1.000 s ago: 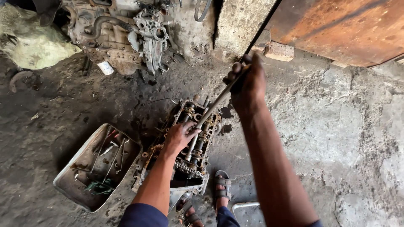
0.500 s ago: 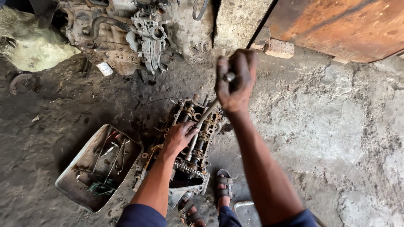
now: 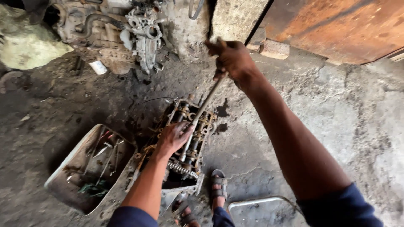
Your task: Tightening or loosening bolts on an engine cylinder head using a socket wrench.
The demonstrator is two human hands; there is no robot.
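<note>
Oil-black concrete floor point(image 3: 328, 126) fills the view, cracked and stained, with a rusty orange door point(image 3: 336, 25) at the top right and a grimy engine block point(image 3: 122, 38) lying at the top left beside a pale lump of sacking point(image 3: 29, 46).

Lower left sits a dented metal tray point(image 3: 63, 180) with loose tools in it, touching the side of the cylinder head point(image 3: 185, 147) that lies on the floor at centre. The head's long axis runs from near the person's sandalled feet point(image 3: 219, 187) up and slightly right, away from the body.

Left hand point(image 3: 172, 138) presses palm-down on the head's left edge, fingers spread and curled over the metal, steadying it rather than holding any tool.

From the head a long steel bar point(image 3: 206, 101) rises steeply up and to the right; its lower end sits among the valve gear near the left hand, though the exact seat is hidden. Right hand point(image 3: 231, 61) is closed tight round the bar's top end, arm stretched out well above the head.

So the work lies directly below and in front: the left hand is on it, the right hand is far from it at the bar's upper end, and the bar tilts toward the door side.

A bent metal frame point(image 3: 256, 204) shows at the bottom edge.
</note>
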